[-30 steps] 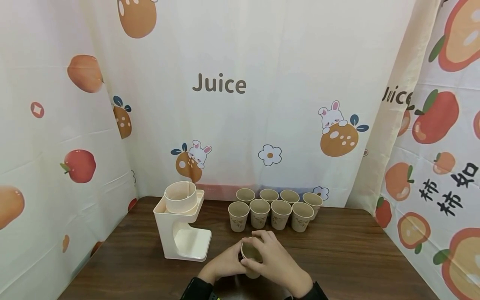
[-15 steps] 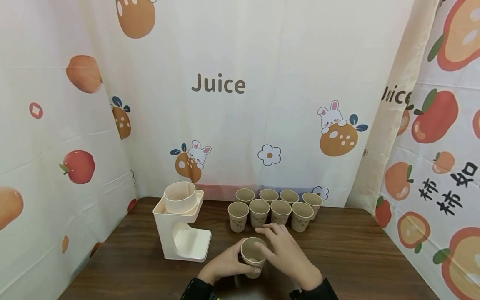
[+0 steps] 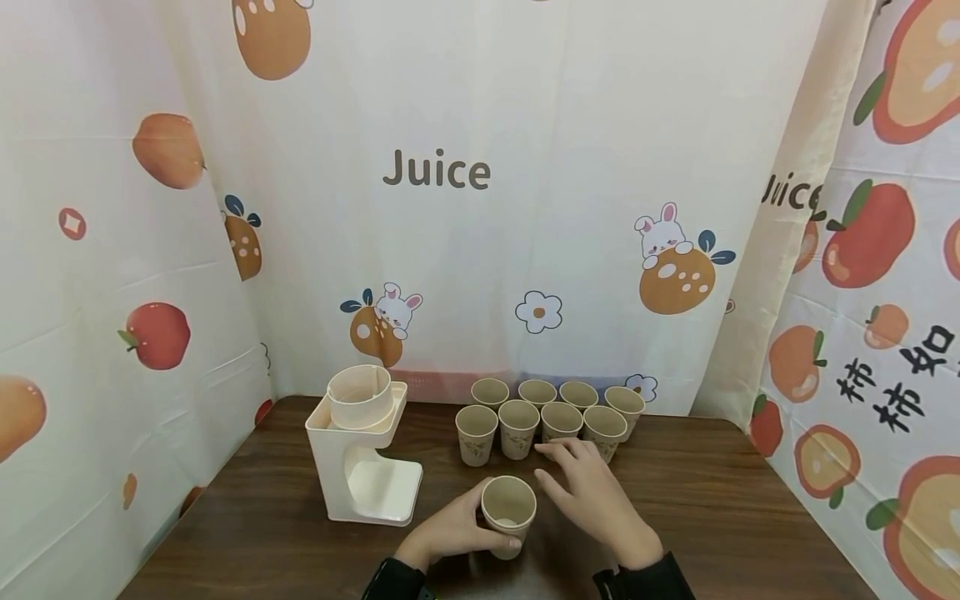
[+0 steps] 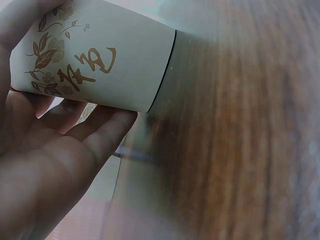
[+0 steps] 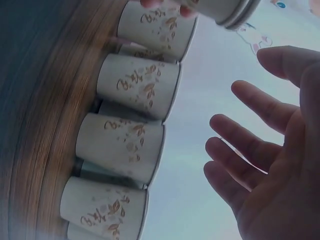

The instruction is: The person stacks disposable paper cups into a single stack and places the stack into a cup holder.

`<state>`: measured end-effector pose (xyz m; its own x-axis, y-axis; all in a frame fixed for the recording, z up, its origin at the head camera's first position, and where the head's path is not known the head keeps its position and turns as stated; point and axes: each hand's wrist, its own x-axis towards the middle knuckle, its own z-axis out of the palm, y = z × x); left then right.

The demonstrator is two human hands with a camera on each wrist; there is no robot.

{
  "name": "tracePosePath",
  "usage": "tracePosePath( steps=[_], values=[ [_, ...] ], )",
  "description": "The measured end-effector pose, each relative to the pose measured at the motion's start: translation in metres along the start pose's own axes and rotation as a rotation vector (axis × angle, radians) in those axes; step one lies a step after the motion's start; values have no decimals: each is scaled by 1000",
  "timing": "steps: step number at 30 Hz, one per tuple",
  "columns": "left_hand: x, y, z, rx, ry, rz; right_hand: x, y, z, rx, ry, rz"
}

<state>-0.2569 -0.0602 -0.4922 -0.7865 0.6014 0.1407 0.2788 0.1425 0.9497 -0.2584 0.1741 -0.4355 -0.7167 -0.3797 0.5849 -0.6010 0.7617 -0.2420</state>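
Near the front of the table, my left hand (image 3: 456,527) grips a beige paper cup (image 3: 509,506) with thumb and fingers around its side. Its mouth faces up, and a doubled rim in the right wrist view suggests nested paper cups (image 5: 235,12). Brown leaf print and lettering show on the paper cup (image 4: 95,55) in the left wrist view. My right hand (image 3: 596,500) is apart from it to the right, fingers spread and holding nothing. Just beyond that hand, two rows of similar paper cups (image 3: 518,429) stand upright; it partly covers the front ones at the right.
On the left stands a cream-coloured machine (image 3: 337,467) with a round top cup and a flat base plate. The brown wooden table (image 3: 712,508) extends to the right. Printed curtains (image 3: 480,250) enclose the back and sides.
My right hand has let go of the held paper cup and drawn away to the right, its fingers opening. The left hand keeps its grip in nearly the same place.
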Motion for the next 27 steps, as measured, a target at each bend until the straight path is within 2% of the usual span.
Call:
tracePosePath(
  steps=[8,23,27],
  values=[
    [-1,-2,0,-10,8,13,3,14,-2,-47,59,11],
    [0,-2,1,-8,15,-41,3,55,5,-121,192,63],
    [0,-1,1,-3,17,-33,6,67,5,-154,204,67]
  ],
)
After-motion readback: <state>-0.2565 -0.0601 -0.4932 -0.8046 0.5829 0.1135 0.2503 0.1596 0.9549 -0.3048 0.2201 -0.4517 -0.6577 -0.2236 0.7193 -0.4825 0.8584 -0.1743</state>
